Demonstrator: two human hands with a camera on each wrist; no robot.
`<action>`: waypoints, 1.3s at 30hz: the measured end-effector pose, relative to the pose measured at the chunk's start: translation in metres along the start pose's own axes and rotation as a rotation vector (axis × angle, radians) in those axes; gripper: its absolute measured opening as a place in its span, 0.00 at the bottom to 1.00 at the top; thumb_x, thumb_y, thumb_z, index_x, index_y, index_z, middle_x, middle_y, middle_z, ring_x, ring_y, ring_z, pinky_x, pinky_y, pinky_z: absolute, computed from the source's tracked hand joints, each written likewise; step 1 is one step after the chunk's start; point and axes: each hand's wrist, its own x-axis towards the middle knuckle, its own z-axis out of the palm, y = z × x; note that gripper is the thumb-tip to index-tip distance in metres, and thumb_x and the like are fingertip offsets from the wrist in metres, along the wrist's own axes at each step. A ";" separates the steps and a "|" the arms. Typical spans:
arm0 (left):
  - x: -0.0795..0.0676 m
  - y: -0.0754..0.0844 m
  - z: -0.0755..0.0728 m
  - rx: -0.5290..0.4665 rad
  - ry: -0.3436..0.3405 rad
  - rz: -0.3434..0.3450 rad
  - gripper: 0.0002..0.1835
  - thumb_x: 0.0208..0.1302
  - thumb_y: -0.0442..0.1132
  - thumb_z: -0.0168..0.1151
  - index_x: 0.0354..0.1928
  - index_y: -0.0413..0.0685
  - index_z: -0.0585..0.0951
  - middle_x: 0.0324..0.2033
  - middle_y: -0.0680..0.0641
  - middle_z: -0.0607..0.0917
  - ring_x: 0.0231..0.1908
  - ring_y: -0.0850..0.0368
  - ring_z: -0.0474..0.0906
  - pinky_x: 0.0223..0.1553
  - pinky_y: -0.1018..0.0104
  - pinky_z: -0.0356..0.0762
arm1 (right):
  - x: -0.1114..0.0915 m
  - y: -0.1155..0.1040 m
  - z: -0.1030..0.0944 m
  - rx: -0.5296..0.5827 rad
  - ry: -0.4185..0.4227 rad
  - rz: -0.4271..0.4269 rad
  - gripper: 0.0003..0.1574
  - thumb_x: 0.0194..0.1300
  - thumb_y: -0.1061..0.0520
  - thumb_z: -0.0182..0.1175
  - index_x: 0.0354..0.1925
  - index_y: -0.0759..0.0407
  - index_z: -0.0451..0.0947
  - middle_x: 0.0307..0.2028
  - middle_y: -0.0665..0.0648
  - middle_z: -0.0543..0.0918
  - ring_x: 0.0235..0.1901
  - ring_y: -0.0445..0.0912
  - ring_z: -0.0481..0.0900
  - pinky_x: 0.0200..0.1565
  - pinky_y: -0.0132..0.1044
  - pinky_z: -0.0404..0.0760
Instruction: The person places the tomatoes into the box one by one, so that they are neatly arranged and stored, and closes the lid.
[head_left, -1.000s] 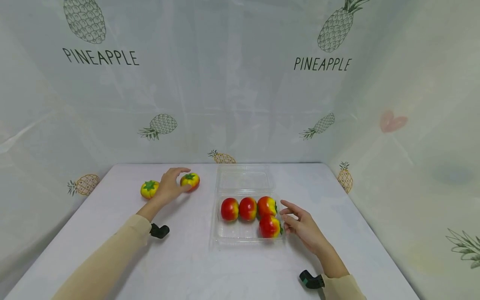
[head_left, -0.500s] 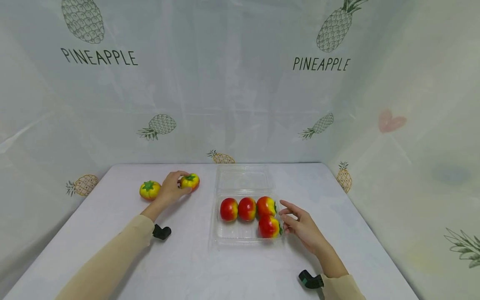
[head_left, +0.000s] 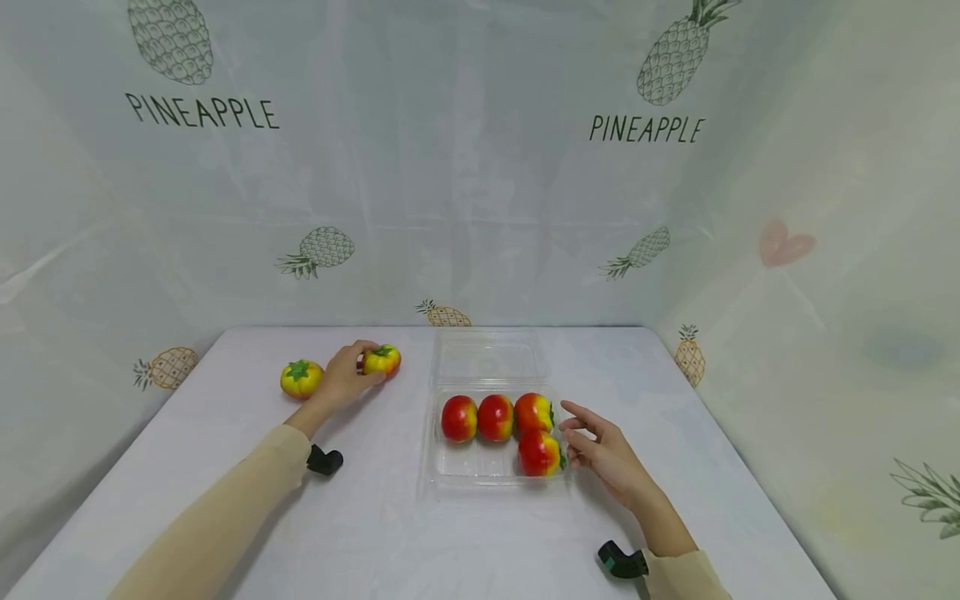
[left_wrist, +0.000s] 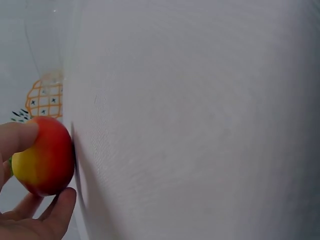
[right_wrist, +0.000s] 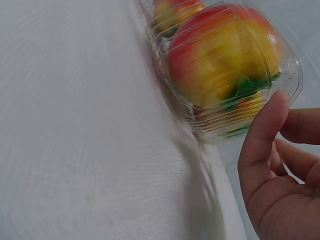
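Observation:
My left hand (head_left: pixel 348 377) grips a red-and-yellow toy persimmon (head_left: pixel 387 362) with a green leafy top, at the far left of the table. In the left wrist view, thumb and fingers lie around this persimmon (left_wrist: pixel 52 157); whether it is off the cloth I cannot tell. Another toy persimmon (head_left: pixel 302 379) sits just left of that hand. A clear plastic box (head_left: pixel 465 477) lies with its lid folded back, several persimmons (head_left: pixel 495 417) inside. My right hand (head_left: pixel 611 457) is at the box's right side, fingers loosely bent, its thumb at the rim (right_wrist: pixel 295 85).
The open lid (head_left: pixel 487 358) extends toward the back of the white-covered table (head_left: pixel 390 542). Behind stands a pale curtain (head_left: pixel 480 167) printed with pineapples. A black device (head_left: pixel 324 461) is on the left wrist and another (head_left: pixel 622 560) on the right.
The left hand's fingers have closed in around the persimmon, which was between them with a gap one second ago. The right hand and the box stay where they were.

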 end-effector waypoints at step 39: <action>-0.036 0.102 0.009 -0.066 -0.086 0.339 0.27 0.68 0.37 0.74 0.67 0.52 0.79 0.65 0.46 0.78 0.58 0.49 0.78 0.62 0.52 0.83 | -0.001 -0.001 -0.001 0.006 -0.009 -0.003 0.36 0.81 0.60 0.56 0.82 0.57 0.60 0.57 0.65 0.71 0.35 0.47 0.76 0.39 0.28 0.83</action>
